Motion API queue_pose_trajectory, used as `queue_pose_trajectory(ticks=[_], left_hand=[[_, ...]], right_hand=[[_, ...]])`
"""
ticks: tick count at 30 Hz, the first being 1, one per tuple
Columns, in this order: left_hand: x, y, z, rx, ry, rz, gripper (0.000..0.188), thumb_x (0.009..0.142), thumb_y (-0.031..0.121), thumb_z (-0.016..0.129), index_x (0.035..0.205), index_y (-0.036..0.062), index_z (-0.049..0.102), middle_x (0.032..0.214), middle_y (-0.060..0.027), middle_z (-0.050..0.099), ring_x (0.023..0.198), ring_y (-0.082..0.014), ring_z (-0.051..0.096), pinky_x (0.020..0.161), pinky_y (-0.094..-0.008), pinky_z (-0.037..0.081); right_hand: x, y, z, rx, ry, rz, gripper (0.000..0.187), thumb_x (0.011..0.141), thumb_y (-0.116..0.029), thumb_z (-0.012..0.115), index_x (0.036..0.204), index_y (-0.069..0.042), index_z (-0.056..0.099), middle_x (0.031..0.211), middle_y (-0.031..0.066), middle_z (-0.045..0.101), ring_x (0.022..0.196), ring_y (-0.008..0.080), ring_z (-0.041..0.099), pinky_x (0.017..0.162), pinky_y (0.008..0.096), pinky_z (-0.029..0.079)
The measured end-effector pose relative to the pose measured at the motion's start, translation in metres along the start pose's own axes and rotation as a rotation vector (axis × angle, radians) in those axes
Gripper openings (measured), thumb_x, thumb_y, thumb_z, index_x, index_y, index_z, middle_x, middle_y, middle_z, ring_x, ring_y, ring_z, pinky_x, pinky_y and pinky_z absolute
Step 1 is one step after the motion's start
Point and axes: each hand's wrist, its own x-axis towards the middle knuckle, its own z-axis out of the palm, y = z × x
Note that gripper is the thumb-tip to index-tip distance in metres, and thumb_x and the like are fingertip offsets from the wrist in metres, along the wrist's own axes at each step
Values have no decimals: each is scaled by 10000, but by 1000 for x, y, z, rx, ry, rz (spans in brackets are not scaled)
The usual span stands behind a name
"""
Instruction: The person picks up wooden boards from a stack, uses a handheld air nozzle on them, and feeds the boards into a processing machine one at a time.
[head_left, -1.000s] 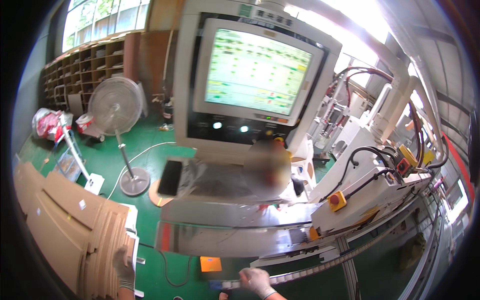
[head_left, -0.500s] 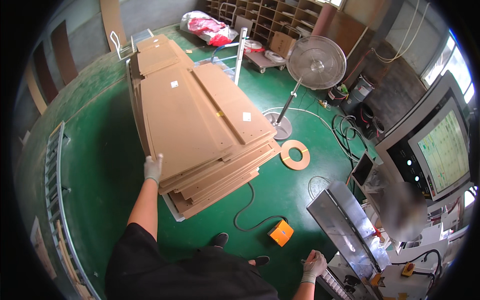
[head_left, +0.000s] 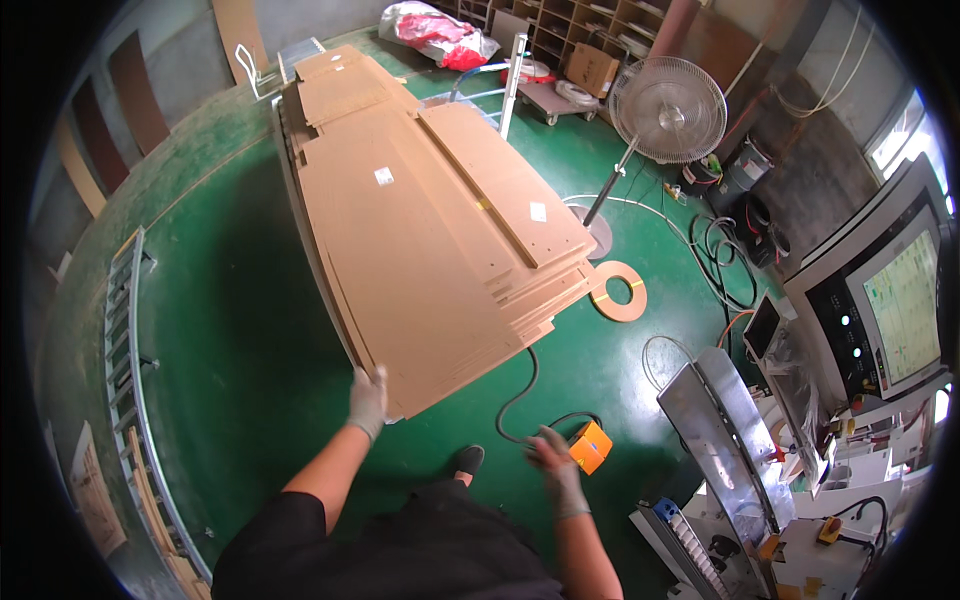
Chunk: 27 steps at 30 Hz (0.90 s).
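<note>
A tall stack of brown fibreboard panels lies in front of me on the green floor. My gloved left hand grips the near corner of the top panels. My gloved right hand hangs free below the stack's near right end, fingers loosely spread, holding nothing. It is just left of an orange box on the floor, with a black cable running from it under the stack.
A pedestal fan stands beyond the stack, a brown ring-shaped offcut lies by its base. A machine with a control screen and a metal conveyor stand at right. A metal rail runs along the left.
My view has swung from the machine screen down to the panel stack. My left hand slid to the stack's near corner, and my right hand came in from the machine toward the orange box.
</note>
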Motion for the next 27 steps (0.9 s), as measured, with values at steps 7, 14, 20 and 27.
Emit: queue_pose_trajectory(ticks=[7,14,20,27], left_hand=[[-161,4,6,-578,-985,-514,634,1041,467,581,1520,88,413,1470,-133,542,1282,-336,570,1102,-553,452],[-56,-33,-57,-1204,-660,-502,645,1066,542,368,1501,73,449,1529,-145,500,1420,-354,463,1190,-560,350],[-176,-21,-3,-951,-833,-713,626,1094,516,297,1522,76,417,1564,-142,456,1440,-352,436,1212,-555,319],[-323,64,101,-749,-1402,-703,591,1080,463,394,1495,43,424,1535,-152,475,1421,-344,442,1203,-540,326]], right_hand=[[-46,56,84,553,10,46,437,998,-224,696,1341,-11,528,1166,136,660,1030,264,676,847,434,591],[-238,128,-22,522,526,-76,160,945,-152,712,1057,-41,682,931,18,697,789,142,656,741,310,554],[-436,200,-67,285,1120,-235,347,1003,-340,616,979,-3,695,895,5,674,796,94,607,732,281,500],[-547,301,-15,568,1611,-341,643,1045,-539,522,1257,58,633,1134,125,701,999,253,689,885,395,569]])
